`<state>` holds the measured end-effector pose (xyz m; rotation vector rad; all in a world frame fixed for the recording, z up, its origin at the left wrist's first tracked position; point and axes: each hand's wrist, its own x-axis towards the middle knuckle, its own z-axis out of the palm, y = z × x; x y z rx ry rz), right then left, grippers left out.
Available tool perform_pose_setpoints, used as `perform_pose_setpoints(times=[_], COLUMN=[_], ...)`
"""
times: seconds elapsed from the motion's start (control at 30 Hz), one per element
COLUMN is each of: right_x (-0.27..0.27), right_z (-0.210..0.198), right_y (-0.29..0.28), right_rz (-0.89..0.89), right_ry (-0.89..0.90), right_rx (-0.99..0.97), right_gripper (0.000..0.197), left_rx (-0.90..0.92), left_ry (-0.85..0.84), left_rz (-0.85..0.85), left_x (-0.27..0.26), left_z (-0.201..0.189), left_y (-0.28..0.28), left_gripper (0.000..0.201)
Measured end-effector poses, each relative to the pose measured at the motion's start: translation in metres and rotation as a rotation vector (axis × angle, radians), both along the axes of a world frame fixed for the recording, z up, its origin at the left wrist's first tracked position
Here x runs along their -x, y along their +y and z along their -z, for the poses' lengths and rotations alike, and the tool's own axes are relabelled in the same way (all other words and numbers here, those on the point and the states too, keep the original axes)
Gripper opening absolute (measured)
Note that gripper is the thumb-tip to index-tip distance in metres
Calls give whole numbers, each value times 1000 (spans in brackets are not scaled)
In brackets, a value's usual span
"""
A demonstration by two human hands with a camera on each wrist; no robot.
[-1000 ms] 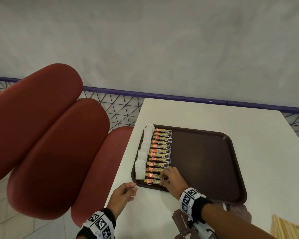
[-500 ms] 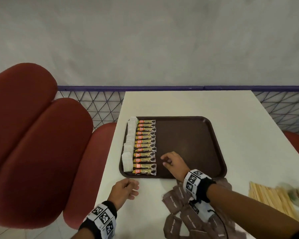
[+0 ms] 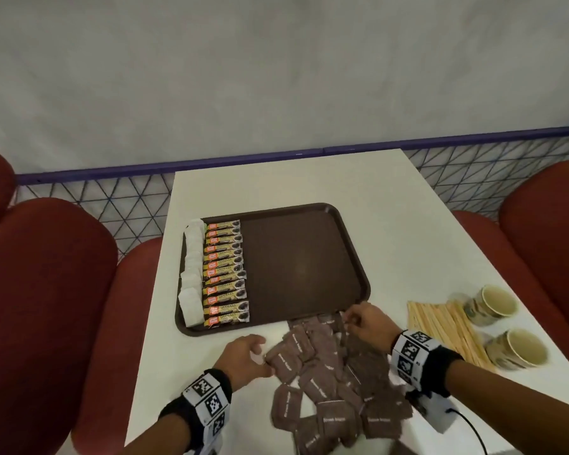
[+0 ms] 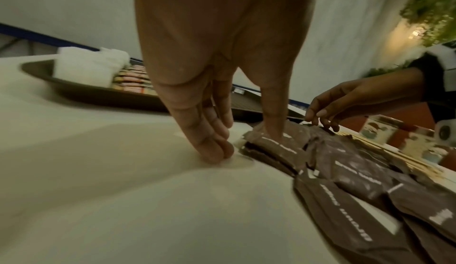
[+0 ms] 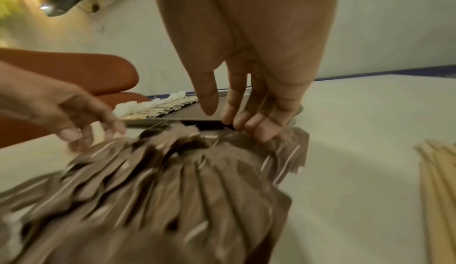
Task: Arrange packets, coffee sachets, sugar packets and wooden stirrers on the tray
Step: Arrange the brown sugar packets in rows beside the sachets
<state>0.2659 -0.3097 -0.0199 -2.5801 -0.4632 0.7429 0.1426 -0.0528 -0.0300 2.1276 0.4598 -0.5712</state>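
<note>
Both hands touch the pile of brown sugar packets (image 3: 329, 382) at the table's near edge: left hand (image 3: 243, 357) with thumb on top and fingers straight, right hand (image 3: 367, 325) with fingertips pressing down. Coffee sachets (image 3: 225, 274) line the tray's (image 3: 309, 264) left edge.

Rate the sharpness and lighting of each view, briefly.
Head view: fairly sharp; the coffee sachets show legible print, and the tray has faint glare. Left wrist view: dim, greenish, tray smeared. Right wrist view: the brown packets are streaked with motion blur.
</note>
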Motion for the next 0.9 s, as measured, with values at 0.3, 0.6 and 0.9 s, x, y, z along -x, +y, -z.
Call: perform_pose_setpoints(times=[0.3, 0.6, 0.9], right_x=[28, 35, 41], right_z=[5, 4, 5], right_y=[35, 55, 63], right_rz=[-186, -149, -90], right_ry=[-13, 57, 188], right_rx=[37, -140, -191], right_gripper=[84, 59, 92], left_rx=[-198, -163, -255], left_ry=[30, -62, -49], left_rz=[214, 197, 246], left_x=[-19, -12, -15], left_z=[4, 9, 6], left_y=[-24, -16, -20], left_gripper=[74, 62, 34])
